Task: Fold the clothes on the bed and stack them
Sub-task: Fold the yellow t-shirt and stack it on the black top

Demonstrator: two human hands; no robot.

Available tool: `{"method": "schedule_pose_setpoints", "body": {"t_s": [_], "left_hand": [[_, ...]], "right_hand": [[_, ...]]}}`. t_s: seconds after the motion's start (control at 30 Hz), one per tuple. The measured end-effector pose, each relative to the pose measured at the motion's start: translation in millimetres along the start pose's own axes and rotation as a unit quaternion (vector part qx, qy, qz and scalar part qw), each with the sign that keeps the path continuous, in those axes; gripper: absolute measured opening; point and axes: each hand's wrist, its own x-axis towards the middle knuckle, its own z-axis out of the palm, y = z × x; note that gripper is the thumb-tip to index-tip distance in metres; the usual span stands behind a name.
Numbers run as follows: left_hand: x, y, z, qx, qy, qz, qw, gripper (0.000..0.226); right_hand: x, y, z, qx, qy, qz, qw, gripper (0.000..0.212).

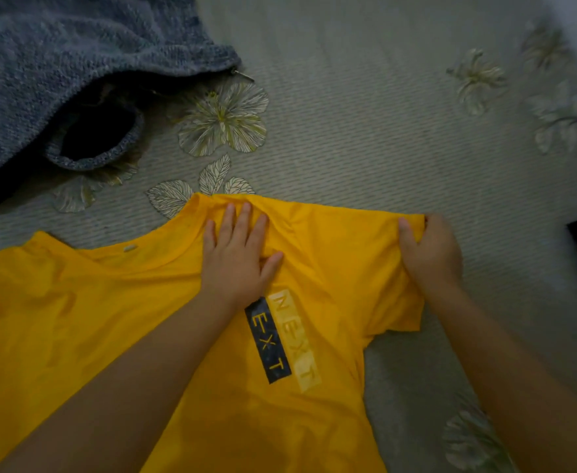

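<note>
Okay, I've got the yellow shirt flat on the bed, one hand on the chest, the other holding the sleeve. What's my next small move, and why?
Probably fold the sleeve inward across the chest. Your right hand already pinches its outer edge, and your left hand lies flat on the yellow shirt near the collar, pinning the fabric so it should not slide.

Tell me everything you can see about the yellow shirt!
The yellow shirt is a bright, thin-looking T-shirt spread front up on the bedsheet, a bit wrinkled. It has a round neck opening with a small tag inside, and a printed panel reading NEXT twice, once on dark blue and once on pale yellow. The left hand presses flat on it by the shoulder. The right hand pinches the edge of its short sleeve, pulling it taut.
</note>
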Motion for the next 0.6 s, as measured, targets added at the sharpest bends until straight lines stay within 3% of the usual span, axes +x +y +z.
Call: {"method": "schedule_pose_setpoints", "body": {"t_s": [0.07, 0.17, 0.4, 0.5, 0.6], "left_hand": [[11, 1, -5, -0.036, 0.025, -0.016, 0.999, 0.072], [28, -6, -12, -0.048, 0.077, -0.034, 0.995, 0.053], [55, -18, -16, 0.002, 0.01, -0.01, 1.0, 0.057], [62, -19, -17, 0.025, -0.019, 0.0, 1.0, 0.065], [57, -20, -23, 0.008, -0.008, 0.017, 1.0, 0.061]], "right_hand": [[-14, 6, 0, 0.005, 0.0, 0.025, 1.0, 0.043], [-36, 12, 5, -0.048, -0.002, 0.065, 0.997, 0.043], [-39, 12, 12, -0.009, 0.055, 0.067, 0.996, 0.028], [-36, 12, 3, 0.07, 0.045, 0.035, 0.996, 0.025], [-49, -5, -11, 0.101, 0.075, -0.066, 0.99, 0.026]]}}
